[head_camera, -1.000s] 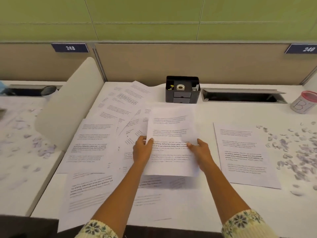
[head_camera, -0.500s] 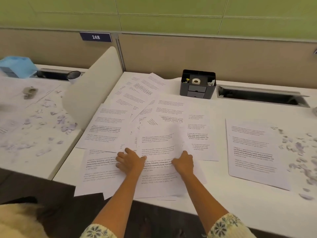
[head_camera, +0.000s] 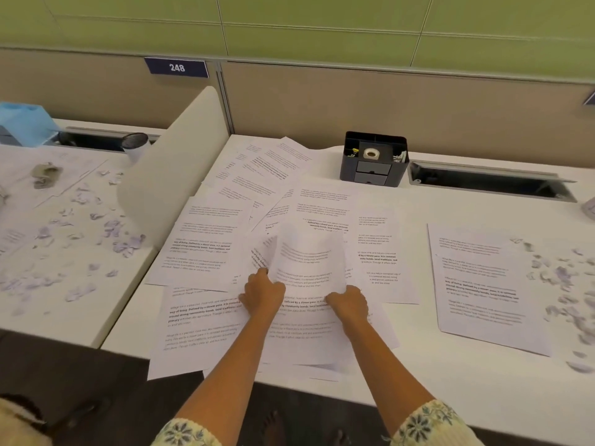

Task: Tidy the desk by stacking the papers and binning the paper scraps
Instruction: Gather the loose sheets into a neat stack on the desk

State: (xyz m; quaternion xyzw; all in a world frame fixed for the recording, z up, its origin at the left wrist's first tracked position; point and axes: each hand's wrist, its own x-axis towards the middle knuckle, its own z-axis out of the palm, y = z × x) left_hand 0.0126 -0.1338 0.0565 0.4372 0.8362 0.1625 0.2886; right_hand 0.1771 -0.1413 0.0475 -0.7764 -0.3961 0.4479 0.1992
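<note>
Centrally, white printed sheet [head_camera: 310,262] bowed upward, both edges gripped

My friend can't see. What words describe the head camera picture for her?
The left hand and right hand grip a sheet that bows upward over scattered printed papers on a white desk. Paper scraps lie at the right; a black organizer stands behind.
</note>
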